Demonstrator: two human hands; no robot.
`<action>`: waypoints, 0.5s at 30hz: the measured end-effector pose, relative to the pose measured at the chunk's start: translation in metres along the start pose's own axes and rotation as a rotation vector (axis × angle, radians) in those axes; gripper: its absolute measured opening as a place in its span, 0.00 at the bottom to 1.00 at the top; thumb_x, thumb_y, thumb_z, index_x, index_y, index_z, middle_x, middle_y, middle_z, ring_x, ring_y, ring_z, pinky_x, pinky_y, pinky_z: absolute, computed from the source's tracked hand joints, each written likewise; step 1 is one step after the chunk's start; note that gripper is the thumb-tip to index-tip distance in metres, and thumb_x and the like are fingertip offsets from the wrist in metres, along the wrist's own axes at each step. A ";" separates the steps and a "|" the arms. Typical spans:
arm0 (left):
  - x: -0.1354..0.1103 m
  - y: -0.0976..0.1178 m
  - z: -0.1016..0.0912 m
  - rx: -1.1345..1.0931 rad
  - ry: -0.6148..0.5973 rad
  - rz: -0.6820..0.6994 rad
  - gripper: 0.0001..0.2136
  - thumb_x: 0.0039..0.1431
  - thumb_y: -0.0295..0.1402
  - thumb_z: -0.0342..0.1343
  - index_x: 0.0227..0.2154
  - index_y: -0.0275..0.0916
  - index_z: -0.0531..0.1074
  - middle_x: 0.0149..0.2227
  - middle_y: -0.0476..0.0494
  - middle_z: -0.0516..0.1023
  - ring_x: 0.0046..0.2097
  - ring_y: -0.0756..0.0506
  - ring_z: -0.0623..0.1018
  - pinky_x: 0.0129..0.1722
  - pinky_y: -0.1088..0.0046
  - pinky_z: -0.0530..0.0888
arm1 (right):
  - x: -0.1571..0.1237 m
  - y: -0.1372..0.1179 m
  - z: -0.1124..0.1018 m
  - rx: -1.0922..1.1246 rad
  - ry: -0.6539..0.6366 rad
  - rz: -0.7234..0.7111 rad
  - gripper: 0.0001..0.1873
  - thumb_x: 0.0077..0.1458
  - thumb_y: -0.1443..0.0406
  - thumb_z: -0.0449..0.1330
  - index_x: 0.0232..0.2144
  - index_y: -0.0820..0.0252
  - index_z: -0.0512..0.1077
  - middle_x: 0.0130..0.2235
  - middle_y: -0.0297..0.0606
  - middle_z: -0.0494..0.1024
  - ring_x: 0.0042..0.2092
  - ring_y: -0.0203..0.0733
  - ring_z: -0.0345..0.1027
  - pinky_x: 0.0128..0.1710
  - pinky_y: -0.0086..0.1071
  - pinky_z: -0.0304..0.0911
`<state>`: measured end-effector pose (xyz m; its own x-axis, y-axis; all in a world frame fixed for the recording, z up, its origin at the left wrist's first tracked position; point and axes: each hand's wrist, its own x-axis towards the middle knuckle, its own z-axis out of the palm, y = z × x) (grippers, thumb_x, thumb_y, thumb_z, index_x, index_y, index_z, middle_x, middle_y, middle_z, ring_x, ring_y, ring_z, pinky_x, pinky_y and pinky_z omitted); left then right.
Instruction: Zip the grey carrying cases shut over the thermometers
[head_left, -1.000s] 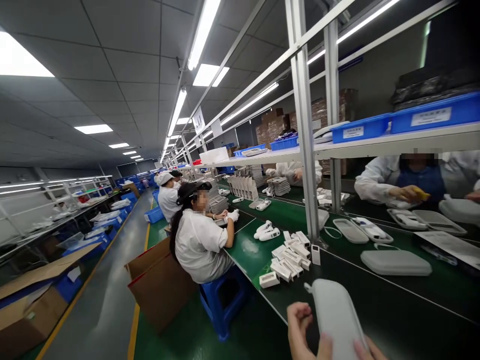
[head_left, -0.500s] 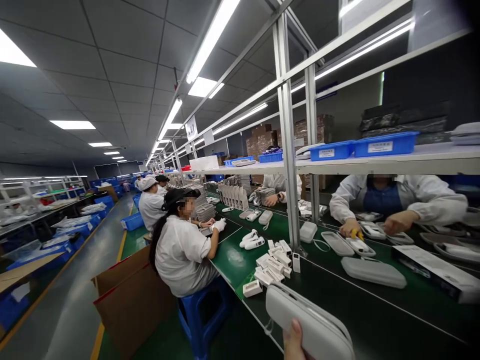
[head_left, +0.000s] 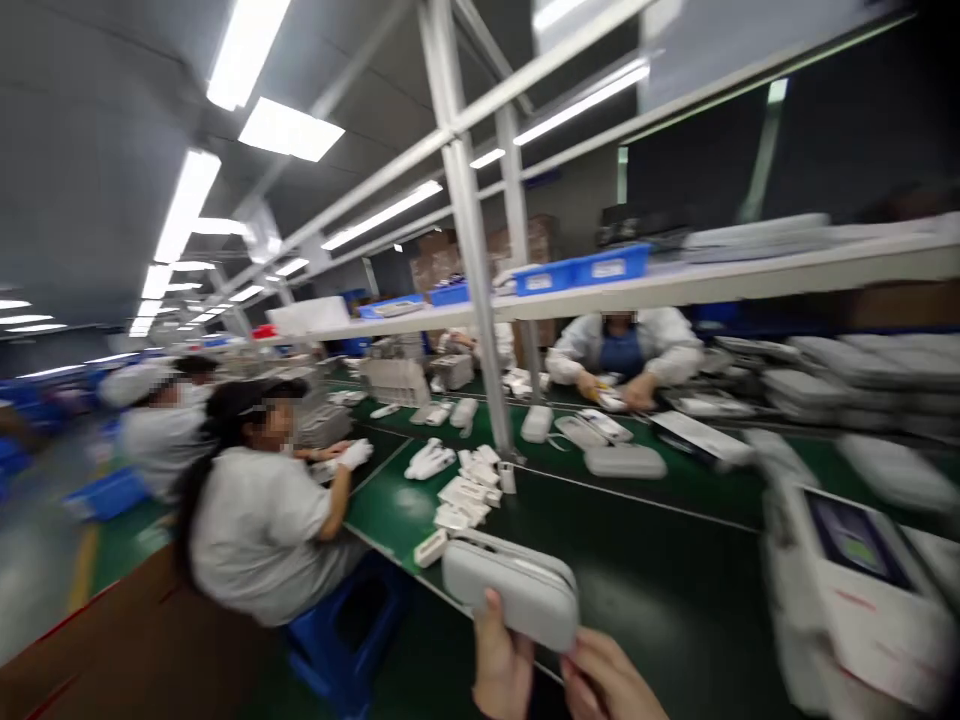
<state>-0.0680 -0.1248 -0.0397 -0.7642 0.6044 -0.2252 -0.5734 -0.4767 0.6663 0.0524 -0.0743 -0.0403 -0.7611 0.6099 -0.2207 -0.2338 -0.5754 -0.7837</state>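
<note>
A light grey hard carrying case with a dark seam along its upper side is held up over the near edge of the green bench. My left hand grips it from below, thumb on its near face. At the case's lower right end, my right hand is closed with its fingertips against the corner. Small white boxes lie in a loose pile just beyond the case. Behind them, several white handheld devices rest on the bench.
A co-worker in white sits at the left on a blue stool. Another person works across the bench. A metal post holds a shelf with blue bins. Blurred white printed boxes stand at the right.
My view has swung to the right. The case has moved left in the picture, and my right hand has come into view at its right end. My left hand still holds it.
</note>
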 end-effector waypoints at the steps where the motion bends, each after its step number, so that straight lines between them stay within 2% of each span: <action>1: 0.000 0.002 0.000 0.037 0.018 0.036 0.41 0.38 0.61 0.68 0.54 0.45 0.73 0.47 0.37 0.82 0.52 0.32 0.79 0.48 0.56 0.77 | -0.003 -0.006 -0.001 0.083 -0.055 -0.003 0.24 0.45 0.47 0.71 0.21 0.60 0.70 0.14 0.23 0.55 0.15 0.27 0.46 0.19 0.28 0.51; 3: 0.003 0.002 0.002 0.100 0.015 0.077 0.39 0.40 0.62 0.67 0.55 0.49 0.71 0.49 0.41 0.81 0.52 0.33 0.79 0.45 0.60 0.78 | -0.008 -0.023 -0.006 0.185 -0.179 -0.017 0.21 0.51 0.54 0.68 0.20 0.60 0.66 0.14 0.20 0.51 0.15 0.25 0.41 0.20 0.27 0.49; 5: 0.007 -0.002 0.005 0.178 -0.032 0.045 0.42 0.37 0.63 0.67 0.56 0.49 0.70 0.49 0.43 0.81 0.52 0.34 0.78 0.42 0.63 0.79 | -0.013 -0.044 -0.014 0.190 -0.217 -0.055 0.18 0.53 0.58 0.66 0.20 0.60 0.65 0.13 0.19 0.51 0.15 0.26 0.39 0.20 0.27 0.48; 8: 0.008 -0.009 0.007 0.335 -0.074 -0.013 0.47 0.30 0.62 0.70 0.56 0.49 0.69 0.47 0.44 0.81 0.50 0.34 0.79 0.41 0.63 0.79 | -0.027 -0.074 -0.027 0.028 -0.136 -0.081 0.17 0.52 0.59 0.65 0.19 0.61 0.67 0.12 0.20 0.51 0.15 0.25 0.37 0.18 0.26 0.39; 11: 0.007 -0.010 0.010 0.475 -0.114 -0.024 0.49 0.22 0.56 0.75 0.54 0.46 0.70 0.43 0.44 0.81 0.48 0.33 0.79 0.44 0.56 0.79 | -0.044 -0.093 -0.036 -0.159 -0.046 -0.067 0.18 0.52 0.58 0.63 0.18 0.63 0.68 0.12 0.22 0.53 0.16 0.25 0.37 0.18 0.27 0.32; 13: 0.006 -0.010 0.015 0.564 -0.139 0.016 0.47 0.17 0.50 0.77 0.49 0.43 0.74 0.37 0.44 0.81 0.45 0.31 0.79 0.47 0.49 0.78 | -0.052 -0.100 -0.038 -0.179 -0.017 -0.067 0.19 0.53 0.57 0.63 0.18 0.63 0.68 0.12 0.22 0.52 0.16 0.25 0.37 0.18 0.27 0.33; 15: 0.002 -0.012 0.024 0.710 -0.169 0.108 0.39 0.18 0.47 0.78 0.40 0.40 0.77 0.33 0.44 0.81 0.42 0.30 0.79 0.48 0.43 0.76 | -0.057 -0.103 -0.039 -0.144 0.026 -0.085 0.20 0.55 0.56 0.62 0.18 0.62 0.67 0.12 0.21 0.51 0.17 0.25 0.35 0.19 0.27 0.33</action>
<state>-0.0555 -0.1027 -0.0305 -0.7170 0.6947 -0.0579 -0.1241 -0.0456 0.9912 0.1435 -0.0286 0.0308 -0.7257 0.6682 -0.1639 -0.2061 -0.4384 -0.8748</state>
